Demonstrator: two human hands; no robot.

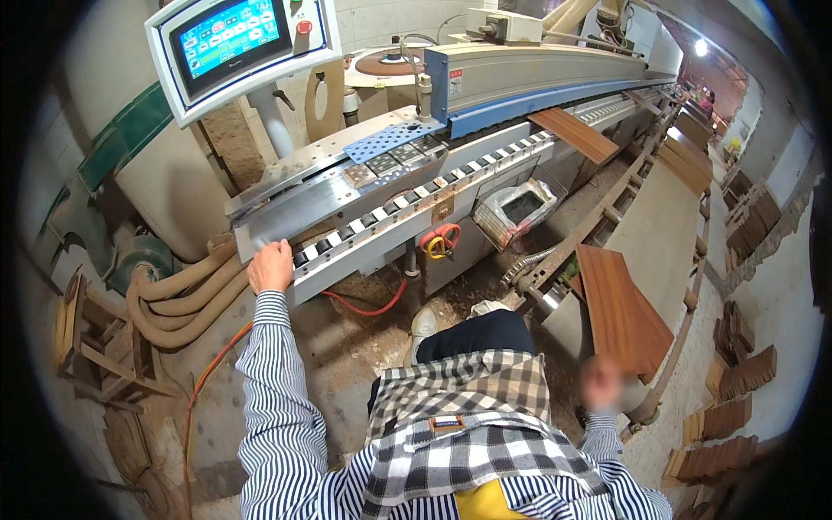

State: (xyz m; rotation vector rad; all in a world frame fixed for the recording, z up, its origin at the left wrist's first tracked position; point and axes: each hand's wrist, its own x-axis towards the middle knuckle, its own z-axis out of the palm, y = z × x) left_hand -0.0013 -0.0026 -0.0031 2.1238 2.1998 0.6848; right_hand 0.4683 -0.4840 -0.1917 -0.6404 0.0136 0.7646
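My left hand [270, 265] has its fingers curled on the front edge of the steel infeed table [282, 221] of an edge-banding machine [542, 65]. A white-railed roller track [390, 217] runs just right of it. My right hand [601, 386] is blurred at the lower end of a reddish-brown wood board [624, 312], which lies on the return conveyor at the right; whether the fingers grip it is unclear. Another brown board [572, 130] rests across the machine's track farther ahead.
A control screen [230, 43] stands upper left, above hoses [182, 295] and a wooden stool [87, 347]. Scissors [440, 240] hang below the track beside a lined basket [524, 208]. Board stacks [719, 433] line the right wall. A distant person [706, 104] is beyond the conveyor.
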